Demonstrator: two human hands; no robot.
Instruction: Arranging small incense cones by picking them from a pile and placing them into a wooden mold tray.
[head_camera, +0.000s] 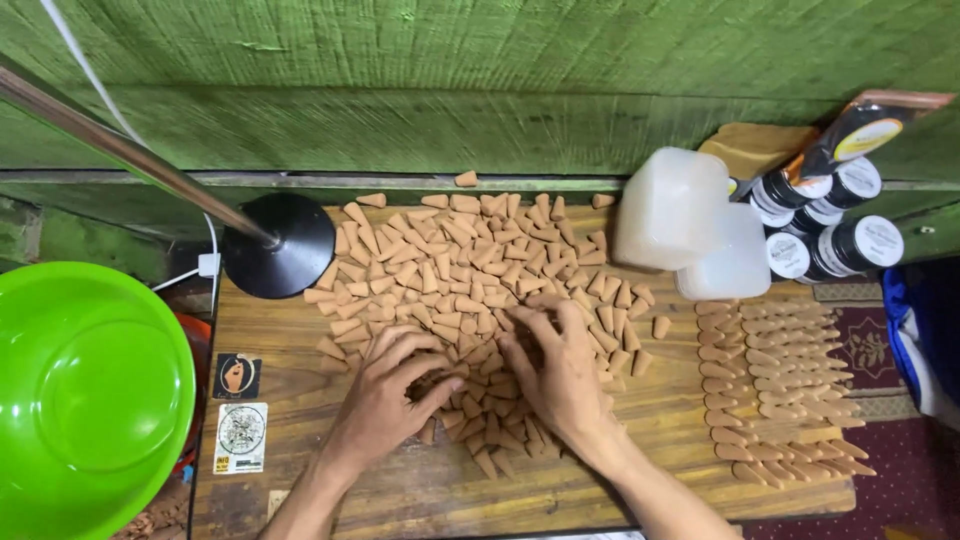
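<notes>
A heap of small tan cone-shaped pieces covers the middle of a wooden board. My left hand lies palm down on the near left side of the heap, fingers spread over the cones. My right hand rests flat on the cones just to its right, fingers spread and pointing away from me. Neither hand grips a cone that I can see. Rows of the same cones lie lined up on the board's right end.
A black round lamp base with a metal pole stands at the board's far left. A bright green plastic bowl sits left of the board. Two white plastic containers and several black jars stand at the back right. Stickers mark the board.
</notes>
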